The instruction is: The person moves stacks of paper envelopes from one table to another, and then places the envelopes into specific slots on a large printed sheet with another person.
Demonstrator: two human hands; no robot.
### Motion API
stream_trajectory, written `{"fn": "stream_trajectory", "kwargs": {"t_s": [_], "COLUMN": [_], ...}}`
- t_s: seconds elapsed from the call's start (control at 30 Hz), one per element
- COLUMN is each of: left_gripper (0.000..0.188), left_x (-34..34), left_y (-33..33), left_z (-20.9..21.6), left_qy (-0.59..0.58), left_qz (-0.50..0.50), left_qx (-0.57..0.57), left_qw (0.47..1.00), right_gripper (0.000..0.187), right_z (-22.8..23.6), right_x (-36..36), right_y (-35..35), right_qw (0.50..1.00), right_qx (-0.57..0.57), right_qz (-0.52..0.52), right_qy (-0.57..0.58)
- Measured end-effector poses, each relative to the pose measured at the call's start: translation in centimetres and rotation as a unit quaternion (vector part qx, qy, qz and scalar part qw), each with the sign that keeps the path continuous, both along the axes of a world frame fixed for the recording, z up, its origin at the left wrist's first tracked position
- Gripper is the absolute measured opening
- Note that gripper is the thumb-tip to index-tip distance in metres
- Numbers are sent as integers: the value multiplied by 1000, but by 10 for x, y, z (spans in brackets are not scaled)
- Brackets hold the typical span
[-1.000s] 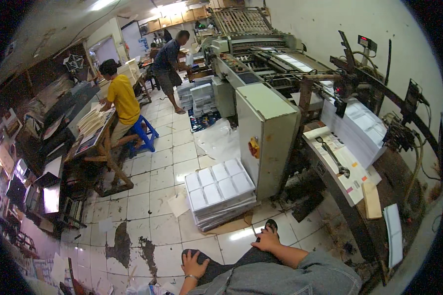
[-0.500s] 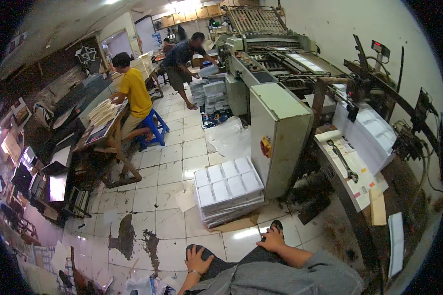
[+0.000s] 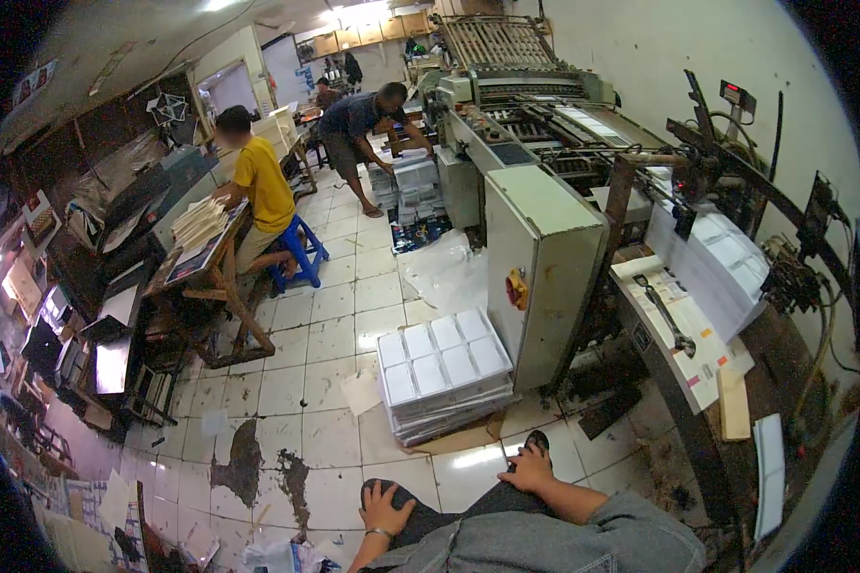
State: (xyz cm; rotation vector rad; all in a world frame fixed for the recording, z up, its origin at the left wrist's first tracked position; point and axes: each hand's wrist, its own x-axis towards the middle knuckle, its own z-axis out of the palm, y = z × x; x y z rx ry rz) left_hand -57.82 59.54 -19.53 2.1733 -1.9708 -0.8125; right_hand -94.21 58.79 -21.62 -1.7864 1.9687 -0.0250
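"What are the hands doing from where you're standing?"

"The left hand [image 3: 385,508] is resting on the left knee, fingers spreading apart over the dark trousers [image 3: 492,498]. A bracelet [image 3: 379,532] is circling that wrist."

"And the right hand [image 3: 530,466]?"

"It's lying on the right knee, fingers fanning out, its palm facing down. Both arms are coming out of a grey shirt [image 3: 564,540]."

"Where is the near stack [image 3: 442,355] sitting?"

"On the floor, just ahead of the knees and well apart from both hands. Its top sheet is showing two rows of white panels, and its lower layers are jutting out unevenly. The cabinet [image 3: 535,277] is standing just to its right, with a red-and-yellow knob [image 3: 516,289] facing us."

"I'm seeing a wrench [image 3: 666,315] over on the right."

"Yes, it's lying on papers on the side bench, near a wood strip [image 3: 734,401]. Past it, a taller pile [image 3: 726,248] is standing at the end of the machine [image 3: 506,95]."

"Who else is working?"

"Someone in a yellow shirt [image 3: 268,186] is sitting on a blue stool [image 3: 302,250], reaching toward bundled paper [image 3: 199,224]. Farther back, someone in a dark shirt [image 3: 349,119] is bending over floor stacks [image 3: 416,181], arms reaching down; I can't tell how those fingers are gripping."
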Motion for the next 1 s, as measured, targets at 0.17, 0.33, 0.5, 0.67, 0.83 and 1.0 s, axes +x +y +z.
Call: {"fn": "stream_trajectory", "kwargs": {"t_s": [0.17, 0.33, 0.5, 0.67, 0.83, 1.0], "left_gripper": [74, 73, 74, 75, 73, 73], "left_x": [3, 2, 1, 4, -1, 2], "left_y": [0, -1, 0, 0, -1, 0], "left_z": [-4, -4, -7, -16, -5, -3], "left_qy": [-7, -14, -16, -19, -22, -15], "left_qz": [0, 1, 0, -8, 3, -6], "left_qx": [-2, 3, -2, -19, 1, -15], "left_qw": [1000, 1000, 1000, 1000, 1000, 1000], "right_gripper": [75, 95, 96, 92, 87, 80], "right_z": [9, 12, 12, 12, 6, 5], "right_x": [3, 5, 7, 5, 3, 4], "right_y": [-2, -1, 2, 0, 1, 1], "right_qw": [999, 1000, 999, 1000, 1000, 1000], "right_qx": [31, -4, -20, 1, 3, 11], "right_qz": [6, -2, -7, 5, -1, 4], "right_qy": [9, -2, 32, 22, 17, 11]}}
